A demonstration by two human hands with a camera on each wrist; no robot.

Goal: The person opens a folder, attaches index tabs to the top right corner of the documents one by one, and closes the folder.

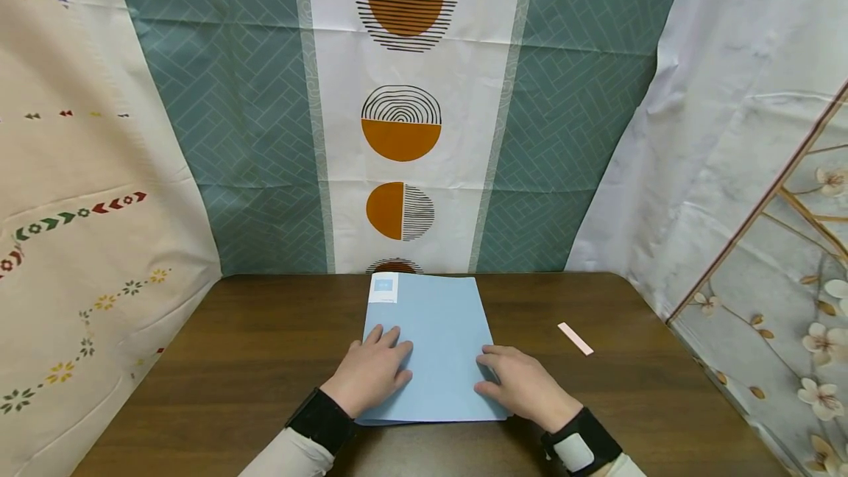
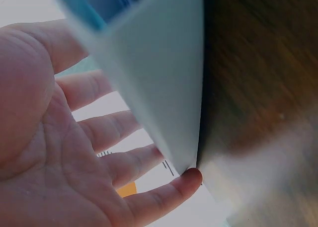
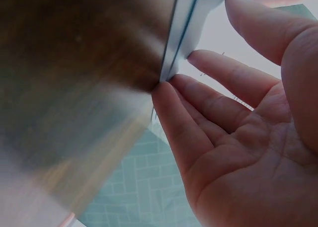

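Note:
A light blue folder (image 1: 437, 352) lies flat on the brown table, a white label (image 1: 383, 288) at its far left corner. My left hand (image 1: 371, 372) rests on the folder's left part with fingers spread. In the left wrist view its fingertips lie along the folder's thick pale spine (image 2: 159, 83), and layers show inside at the end. On the opposite side, my right hand (image 1: 523, 383) touches the right edge with loosely bent fingers. The right wrist view shows those fingertips against the folder's layered edge (image 3: 179, 43), the little finger low by the tabletop.
A small pale pink strip (image 1: 575, 338) lies on the table (image 1: 265, 344) to the right of the folder. Behind the table's far edge hangs a green and white patterned curtain (image 1: 563, 131). Light patterned cloths (image 1: 86, 168) hang on both sides.

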